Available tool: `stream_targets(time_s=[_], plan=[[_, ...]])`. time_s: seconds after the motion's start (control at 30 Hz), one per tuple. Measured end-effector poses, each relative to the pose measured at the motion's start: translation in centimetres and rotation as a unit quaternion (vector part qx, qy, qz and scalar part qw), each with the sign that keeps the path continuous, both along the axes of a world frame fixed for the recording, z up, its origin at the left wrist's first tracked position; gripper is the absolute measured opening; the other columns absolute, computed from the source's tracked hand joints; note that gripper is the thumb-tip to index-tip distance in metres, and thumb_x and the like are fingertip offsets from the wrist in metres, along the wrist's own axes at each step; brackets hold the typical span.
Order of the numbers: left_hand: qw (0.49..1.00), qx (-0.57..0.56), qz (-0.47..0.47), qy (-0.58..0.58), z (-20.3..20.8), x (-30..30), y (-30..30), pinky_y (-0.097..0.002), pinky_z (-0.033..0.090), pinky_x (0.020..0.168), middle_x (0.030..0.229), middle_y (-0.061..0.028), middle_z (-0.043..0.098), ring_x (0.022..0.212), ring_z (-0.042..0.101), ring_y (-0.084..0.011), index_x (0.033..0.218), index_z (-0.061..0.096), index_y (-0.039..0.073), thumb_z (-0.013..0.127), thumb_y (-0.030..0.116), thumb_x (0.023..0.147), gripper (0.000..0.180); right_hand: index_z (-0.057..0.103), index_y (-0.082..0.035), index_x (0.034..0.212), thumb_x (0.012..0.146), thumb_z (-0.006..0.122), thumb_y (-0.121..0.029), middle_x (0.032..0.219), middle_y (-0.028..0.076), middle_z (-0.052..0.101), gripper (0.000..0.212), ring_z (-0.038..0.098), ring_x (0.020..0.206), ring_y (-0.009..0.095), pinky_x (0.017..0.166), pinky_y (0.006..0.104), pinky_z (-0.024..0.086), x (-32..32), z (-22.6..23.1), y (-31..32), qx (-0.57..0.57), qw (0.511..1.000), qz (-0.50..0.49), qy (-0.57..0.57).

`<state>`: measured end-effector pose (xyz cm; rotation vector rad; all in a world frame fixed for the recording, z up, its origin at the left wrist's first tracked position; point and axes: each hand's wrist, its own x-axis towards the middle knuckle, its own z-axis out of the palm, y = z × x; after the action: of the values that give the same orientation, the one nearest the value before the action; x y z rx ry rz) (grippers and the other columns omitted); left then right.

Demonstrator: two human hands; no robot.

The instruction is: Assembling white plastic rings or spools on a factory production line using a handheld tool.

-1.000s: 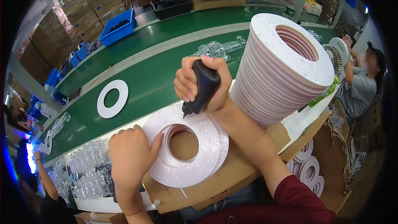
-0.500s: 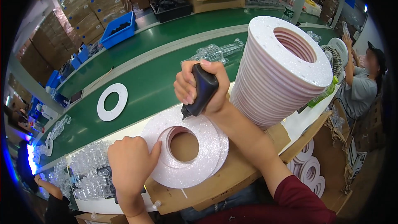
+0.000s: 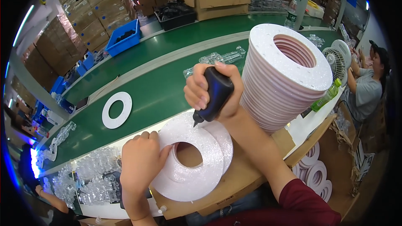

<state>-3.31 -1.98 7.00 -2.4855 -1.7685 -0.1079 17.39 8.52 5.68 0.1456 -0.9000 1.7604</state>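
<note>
My right hand is wrapped around a black squeeze bottle, tipped with its pointed nozzle down at the far side of a glittery white ring. Whether the tip touches the ring I cannot tell. My left hand grips this ring at its left side, thumb by the centre hole and fingers curled out of sight. A second ring lies partly under it, showing at the upper right. Both rest on a cardboard sheet. A tall stack of such rings rises beyond my right forearm.
A single ring lies on the green conveyor belt. Clear plastic parts are heaped left of my left hand. At right are a green bottle, a fan, a carton of rings and a seated person.
My right hand has moved a little right with the squeeze bottle. The upper ring has shifted nearer, so more of the lower one shows at its far right. The whole view has tilted slightly.
</note>
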Motion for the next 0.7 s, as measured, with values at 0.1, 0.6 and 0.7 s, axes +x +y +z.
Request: stream_targets(time_s=[0.1, 0.6, 0.7], plan=[[1.000, 0.017, -0.018, -0.004, 0.0, 0.1, 0.3, -0.0411, 0.054, 0.066, 0.081, -0.0195, 0.067, 0.072, 0.067, -0.0334, 0.083, 0.063, -0.003, 0.073, 0.034, 0.083, 0.038, 0.044, -0.006, 0.071, 0.095, 0.035, -0.044, 0.055, 0.005, 0.045, 0.046, 0.043, 0.048, 0.017, 0.050, 0.0287, 0.040, -0.4, -0.7, 0.3, 0.023, 0.999, -0.013, -0.028], [0.999, -0.013, 0.041, 0.014, -0.1, 0.0, -0.2, -0.0415, 0.054, 0.067, 0.075, -0.0186, 0.065, 0.073, 0.067, -0.0345, 0.082, 0.061, -0.004, 0.072, 0.042, 0.085, 0.047, 0.043, -0.007, 0.069, 0.094, 0.037, -0.044, 0.052, 0.004, 0.043, 0.045, 0.040, 0.045, 0.015, 0.047, 0.0283, 0.038, -1.0, -1.6, 0.7, -0.004, 0.995, -0.069, -0.072], [0.998, -0.022, 0.046, 0.024, 0.4, 0.0, -0.5, -0.0417, 0.054, 0.067, 0.074, -0.0186, 0.065, 0.072, 0.066, -0.0344, 0.080, 0.061, -0.003, 0.071, 0.042, 0.085, 0.046, 0.042, -0.007, 0.068, 0.094, 0.036, -0.044, 0.052, 0.004, 0.043, 0.046, 0.040, 0.045, 0.015, 0.047, 0.0283, 0.038, -0.9, -1.5, 0.7, -0.001, 0.994, -0.076, -0.075]])
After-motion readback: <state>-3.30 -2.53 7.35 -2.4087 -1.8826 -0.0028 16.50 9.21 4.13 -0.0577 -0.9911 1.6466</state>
